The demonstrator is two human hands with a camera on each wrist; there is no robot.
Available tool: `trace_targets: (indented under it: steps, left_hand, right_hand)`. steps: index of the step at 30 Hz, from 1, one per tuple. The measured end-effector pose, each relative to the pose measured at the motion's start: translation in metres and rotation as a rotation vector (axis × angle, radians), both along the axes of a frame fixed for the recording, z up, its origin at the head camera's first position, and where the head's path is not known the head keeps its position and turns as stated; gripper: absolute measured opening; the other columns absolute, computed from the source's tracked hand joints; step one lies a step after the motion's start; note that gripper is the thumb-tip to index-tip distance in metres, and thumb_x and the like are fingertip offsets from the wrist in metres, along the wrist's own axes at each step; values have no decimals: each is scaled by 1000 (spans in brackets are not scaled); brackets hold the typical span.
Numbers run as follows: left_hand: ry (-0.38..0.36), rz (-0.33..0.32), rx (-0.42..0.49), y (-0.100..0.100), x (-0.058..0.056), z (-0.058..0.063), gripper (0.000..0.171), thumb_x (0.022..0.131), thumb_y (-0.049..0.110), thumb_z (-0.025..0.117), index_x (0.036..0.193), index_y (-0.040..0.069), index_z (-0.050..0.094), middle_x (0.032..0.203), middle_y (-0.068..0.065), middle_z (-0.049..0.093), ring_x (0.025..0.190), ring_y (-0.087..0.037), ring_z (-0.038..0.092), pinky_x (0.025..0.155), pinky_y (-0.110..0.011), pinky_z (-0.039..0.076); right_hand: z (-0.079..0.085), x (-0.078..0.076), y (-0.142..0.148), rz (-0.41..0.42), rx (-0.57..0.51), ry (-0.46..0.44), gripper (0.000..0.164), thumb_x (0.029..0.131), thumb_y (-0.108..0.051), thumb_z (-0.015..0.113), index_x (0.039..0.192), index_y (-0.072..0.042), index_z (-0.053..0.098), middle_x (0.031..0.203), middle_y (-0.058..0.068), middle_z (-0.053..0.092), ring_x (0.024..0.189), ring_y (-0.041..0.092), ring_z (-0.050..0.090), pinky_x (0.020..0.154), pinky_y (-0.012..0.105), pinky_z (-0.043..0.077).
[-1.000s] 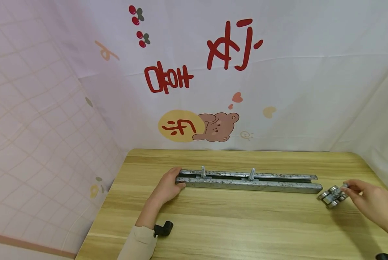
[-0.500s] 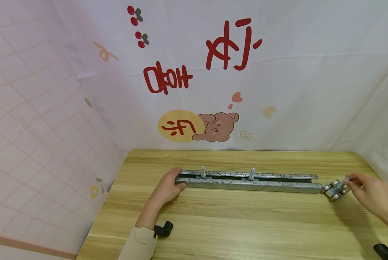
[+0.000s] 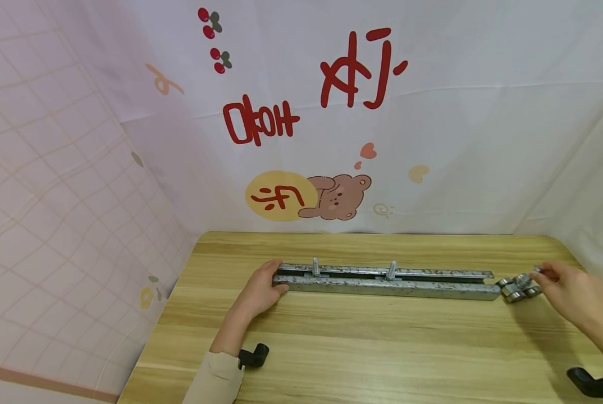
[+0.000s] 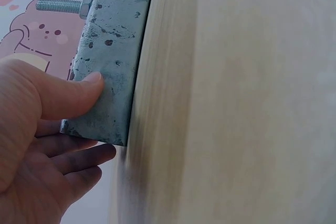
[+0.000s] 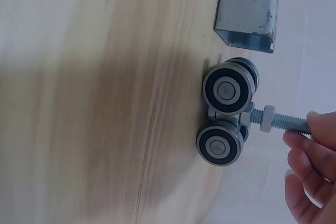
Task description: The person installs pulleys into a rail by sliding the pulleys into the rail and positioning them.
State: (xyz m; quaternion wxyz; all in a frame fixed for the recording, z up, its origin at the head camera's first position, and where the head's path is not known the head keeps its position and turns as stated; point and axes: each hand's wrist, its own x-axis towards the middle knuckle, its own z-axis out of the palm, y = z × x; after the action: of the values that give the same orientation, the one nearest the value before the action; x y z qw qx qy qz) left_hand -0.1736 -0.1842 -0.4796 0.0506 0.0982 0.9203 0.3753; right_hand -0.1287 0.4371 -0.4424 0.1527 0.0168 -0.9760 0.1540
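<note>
A galvanized steel channel rail (image 3: 392, 288) lies slot up across the table, two threaded bolts (image 3: 315, 267) standing out of its slot. My left hand (image 3: 261, 287) grips the rail's left end; in the left wrist view the thumb (image 4: 84, 95) presses its side wall. Between thumb and fingertips, my right hand (image 3: 576, 292) pinches the threaded bolt (image 5: 286, 123) of a roller trolley (image 3: 519, 289). This trolley has steel wheels (image 5: 227, 88) in pairs and a nut on its bolt. Its wheels are right by the rail's open right end (image 5: 247, 40), roughly in line with it.
The wood-grain table (image 3: 362, 348) extends in front of the rail. Behind it hangs a white printed cloth (image 3: 458, 140) with a bear and red characters. Black wrist mounts (image 3: 254, 356) sit on both forearms.
My right hand has turned the trolley from a slant to nearly level and brought it up to the rail's right end. The left hand and the rail have stayed in place.
</note>
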Motion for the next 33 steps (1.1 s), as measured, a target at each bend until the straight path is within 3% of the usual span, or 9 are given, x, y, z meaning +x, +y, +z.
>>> trace_targets:
  steps: [11, 33]
  left_hand:
    - [12, -2, 6, 0, 0, 1, 67, 97, 9, 77, 156, -2, 46, 161, -21, 42, 148, -42, 41, 116, -58, 41]
    - [15, -10, 4, 0, 0, 1, 68, 97, 9, 76, 156, -3, 45, 162, -22, 41, 148, -42, 40, 117, -58, 41]
  right_hand:
    - [0, -2, -6, -30, -12, -6, 28, 97, -11, 72, 106, 15, 67, 86, 25, 73, 58, 22, 62, 43, 28, 42]
    - [1, -5, -16, -33, -40, -9, 26, 97, -17, 74, 102, 9, 72, 84, 20, 75, 61, 23, 64, 49, 40, 48]
